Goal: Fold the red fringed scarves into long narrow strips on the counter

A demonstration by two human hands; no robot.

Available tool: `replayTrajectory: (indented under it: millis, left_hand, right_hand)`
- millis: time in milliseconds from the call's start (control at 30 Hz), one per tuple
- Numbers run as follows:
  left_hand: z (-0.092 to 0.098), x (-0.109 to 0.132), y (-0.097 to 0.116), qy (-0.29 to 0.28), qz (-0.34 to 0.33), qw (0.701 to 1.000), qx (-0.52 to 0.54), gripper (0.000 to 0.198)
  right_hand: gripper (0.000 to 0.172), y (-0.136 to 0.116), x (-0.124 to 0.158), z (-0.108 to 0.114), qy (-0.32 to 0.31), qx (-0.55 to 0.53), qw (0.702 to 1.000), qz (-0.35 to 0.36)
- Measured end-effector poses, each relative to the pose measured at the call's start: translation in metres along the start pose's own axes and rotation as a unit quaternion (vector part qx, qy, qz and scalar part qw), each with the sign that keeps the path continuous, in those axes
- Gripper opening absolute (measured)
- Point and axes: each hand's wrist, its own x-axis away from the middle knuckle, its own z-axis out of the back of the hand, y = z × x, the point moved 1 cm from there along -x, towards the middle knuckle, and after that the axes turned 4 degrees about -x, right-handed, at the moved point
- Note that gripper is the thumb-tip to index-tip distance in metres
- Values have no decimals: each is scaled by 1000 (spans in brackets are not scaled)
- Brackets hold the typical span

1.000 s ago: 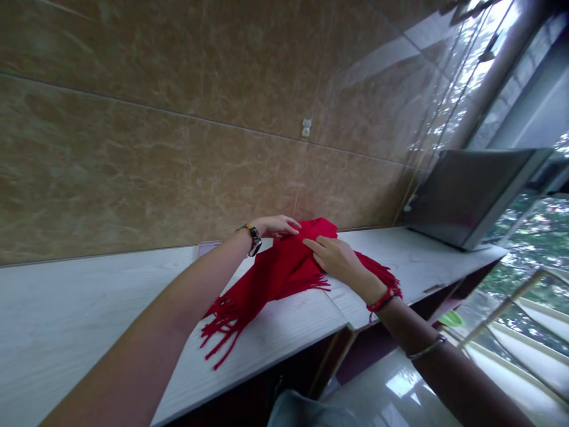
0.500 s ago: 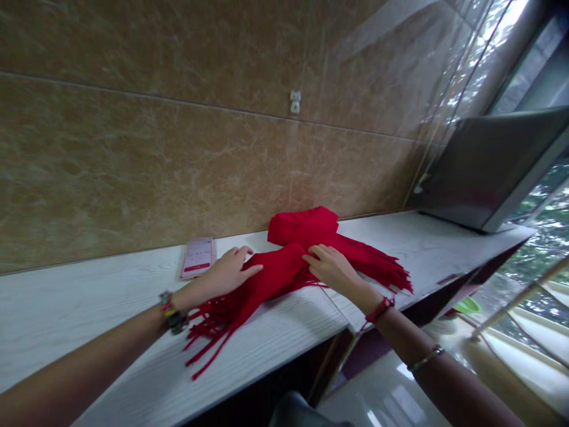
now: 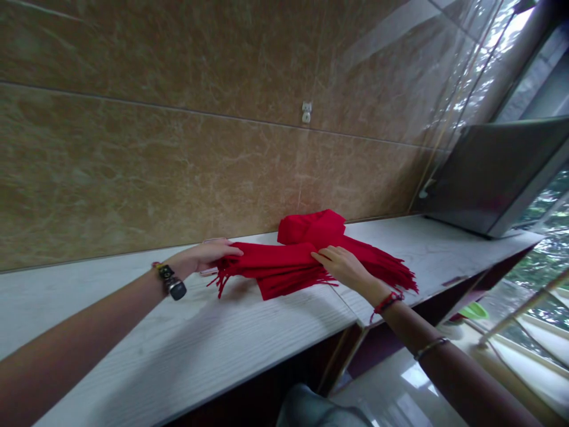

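My left hand (image 3: 208, 255) has its fingers pinched on the fringed end of the red scarf (image 3: 284, 267), lifted over the bench (image 3: 186, 350). My right hand (image 3: 344, 267) presses flat on the middle fold, gripping nothing. One fold looks made; the far bundle and right fringe remain loose. My left fingertips are hidden by cloth.

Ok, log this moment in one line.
left hand: lifts scarf fringe end | right hand: presses scarf middle | scarf: on white counter
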Motion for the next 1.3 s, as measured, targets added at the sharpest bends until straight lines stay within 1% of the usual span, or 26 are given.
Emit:
replayTrajectory:
  millis: [67, 133, 200, 233, 300, 400, 467, 533, 633, 733, 800, 833, 867, 933, 967, 1033, 1100, 1167, 1233, 1300]
  left_hand:
    - [-9, -10, -21, -29, 38, 999, 15, 34]
    - [-19, -17, -39, -38, 47, 998, 27, 32]
    - [-25, -18, -46, -33, 40, 998, 38, 33]
    - [-26, -17, -45, -33, 37, 998, 44, 34]
    - [-23, -12, -35, -43, 23, 997, 61, 38]
    - [-13, -2, -17, -54, -31, 994, 90, 41]
    - [-11, 2, -14, -42, -55, 994, 80, 43]
    - [-16, 1, -21, -23, -49, 998, 28, 41]
    - [-28, -5, -38, 4, -27, 996, -86, 40]
    - [-34, -12, -45, 41, -28, 981, -185, 55]
    - [-33, -16, -39, 89, -50, 966, -238, 64]
    - [-33, -17, -34, 116, -71, 955, -264, 65]
    - [-34, -19, -27, 138, -100, 943, -287, 62]
    - [-40, -22, -15, 152, -164, 920, -321, 53]
    - [-45, -23, -10, 151, -191, 909, -337, 49]
    - [-57, -26, -7, 142, -217, 893, -367, 46]
    - [-67, -28, -12, 126, -232, 874, -407, 46]
    - [-73, -28, -23, 89, -241, 855, -451, 45]
    - [-75, -28, -34, 37, -224, 855, -466, 44]
    - [-73, -27, -39, 7, -186, 870, -457, 44]
  right_hand:
    - [36, -2, 2, -4, -17, -5, 1000, -3]
    - [38, -3, 4, -8, -31, -16, 999, -6]
    - [39, -3, 4, -10, -37, -26, 999, -13]
    - [38, -1, 3, -10, -38, -31, 999, -19]
    - [35, 2, 0, -7, -33, -43, 998, -34]
    - [34, 7, -3, -2, 1, -71, 995, -67]
    - [35, 8, -2, -2, 22, -85, 993, -85]
    - [35, 5, 2, -6, 17, -89, 993, -80]
    - [35, -2, 9, -11, -17, -98, 994, -53]
    - [36, -5, 7, -3, -21, -128, 990, -64]
    - [36, -5, -3, 8, -8, -156, 985, -71]
    - [36, -6, -11, 13, 5, -169, 983, -78]
    - [37, -8, -20, 17, 20, -178, 980, -89]
    - [42, -14, -39, 19, 33, -189, 974, -120]
    - [45, -19, -47, 16, 23, -190, 972, -136]
    - [49, -31, -58, 5, -31, -178, 971, -155]
    - [48, -42, -60, -10, -91, -153, 972, -156]
    - [45, -48, -56, -24, -128, -129, 974, -138]
    - [42, -49, -49, -32, -142, -111, 977, -109]
    - [40, -46, -46, -35, -153, -99, 980, -82]
